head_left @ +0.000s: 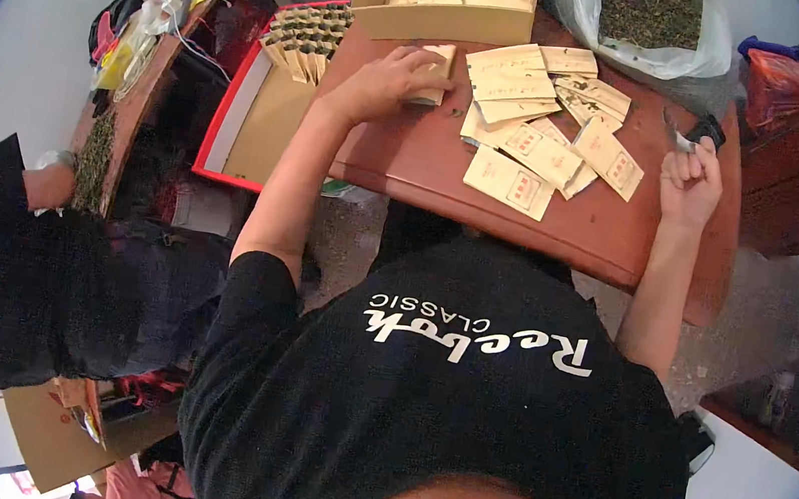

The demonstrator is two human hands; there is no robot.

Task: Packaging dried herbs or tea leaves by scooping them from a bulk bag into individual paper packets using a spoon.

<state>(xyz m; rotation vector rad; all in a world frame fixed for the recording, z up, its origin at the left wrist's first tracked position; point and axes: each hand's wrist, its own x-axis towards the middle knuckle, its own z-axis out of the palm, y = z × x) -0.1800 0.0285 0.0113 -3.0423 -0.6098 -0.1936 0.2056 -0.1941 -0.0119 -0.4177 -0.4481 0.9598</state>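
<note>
At the upper middle, my left hand (pixel 391 82) rests on a small stack of tan paper packets (pixel 435 65), fingers over its left and lower sides. To the right, my right hand (pixel 693 175) is raised near the table's right edge, fingers curled around a small pale object (pixel 684 142); its kind is unclear. A black item (pixel 708 130) lies just beyond the fingertips. Between my hands, loose tan packets (pixel 541 154) with red printed marks overlap on the reddish-brown table (pixel 411 160). Dark leaf bits lie on some of the upper packets.
A cardboard box (pixel 444 24) of packets stands at the table's back. Left of it, a red-rimmed box (pixel 224 113) holds rows of upright packets. A clear plastic bag (pixel 712 56) of dark dried leaves stands back right. A person in dark clothing (pixel 61 288) is at the left.
</note>
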